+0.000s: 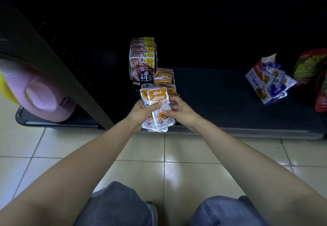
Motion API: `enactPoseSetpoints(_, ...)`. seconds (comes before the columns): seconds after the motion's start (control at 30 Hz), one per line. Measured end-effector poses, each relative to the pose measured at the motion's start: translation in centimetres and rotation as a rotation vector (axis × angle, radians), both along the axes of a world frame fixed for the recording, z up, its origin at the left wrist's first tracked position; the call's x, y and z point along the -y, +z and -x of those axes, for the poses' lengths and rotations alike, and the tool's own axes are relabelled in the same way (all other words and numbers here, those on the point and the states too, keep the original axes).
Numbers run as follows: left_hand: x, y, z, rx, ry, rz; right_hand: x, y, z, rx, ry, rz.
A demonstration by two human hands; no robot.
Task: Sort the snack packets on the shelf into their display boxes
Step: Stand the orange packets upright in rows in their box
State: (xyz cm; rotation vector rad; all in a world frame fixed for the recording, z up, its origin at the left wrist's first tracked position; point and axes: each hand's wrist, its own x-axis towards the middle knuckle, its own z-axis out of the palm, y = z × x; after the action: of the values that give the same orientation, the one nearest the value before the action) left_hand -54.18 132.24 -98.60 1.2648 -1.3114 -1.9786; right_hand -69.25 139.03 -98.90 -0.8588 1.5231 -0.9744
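Fingers [156,105] of both hands grip one stack of orange packets [158,100] at the shelf [221,101] edge.
Left hand [141,109] thumb lies across the front, right hand [180,110] pinches the side. Two packet fronts visible, total unclear. Three display boxes on shelf: black box [139,84], orange box [164,70] just behind the stack, blue-and-white box [254,78] well apart, tipped.

The front dark packet [142,70] in the black box [141,85] carried a red tag that seemed to read 红派, a yellow corner marked 10%, and big white characters 素牛 with 手撕 beside them. The packets behind it showed the same red tag and 10%. The orange packets [158,101] held at the shelf edge bore the brand 劲仔 in white. The same 劲仔 stood on those in the brown box [163,70]. Print on the blue carton [255,78] and the red bag [316,84] was too blurred to read.
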Motion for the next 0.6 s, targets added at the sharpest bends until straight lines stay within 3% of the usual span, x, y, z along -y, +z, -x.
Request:
enactPoseSetpoints(0.2,-0.7,0.7,0.0,0.052,0.043,0.286,0.3,0.0,-0.4,0.049,-0.035,-0.044)
enactPoseSetpoints(0.43,-0.5,0.9,-0.5,-0.052,-0.171,0.386,0.3,0.2,-0.6,0.085,-0.067,-0.053)
enactPoseSetpoints(0.6,-0.5,1.0,-0.7,-0.053,-0.150,0.393,0.3,0.3,-0.2,0.093,-0.054,-0.052)
